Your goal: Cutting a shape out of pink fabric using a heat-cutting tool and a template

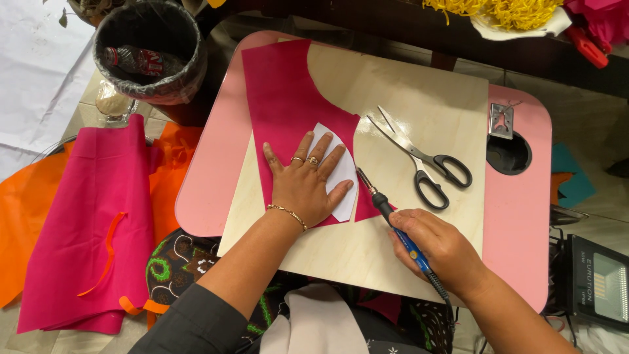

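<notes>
— How far along are you?
— Your left hand [303, 185] lies flat and open, pinning the white paper template [341, 172] onto the magenta fabric sheet [283, 111] on the plywood board [419, 98]. Your right hand [438, 248] grips the blue-handled hot cutting pen [391, 219], tip at the template's right edge.
— What's left?
— Seemingly most of the outline; one large curve is already cut away.

Crushed plastic bottle [134, 61] with red-and-white label, lying inside dark lined bin [190, 39], top left | black box-shaped device [597, 283] with pale rectangular panel and white lettering, on floor at right edge
</notes>
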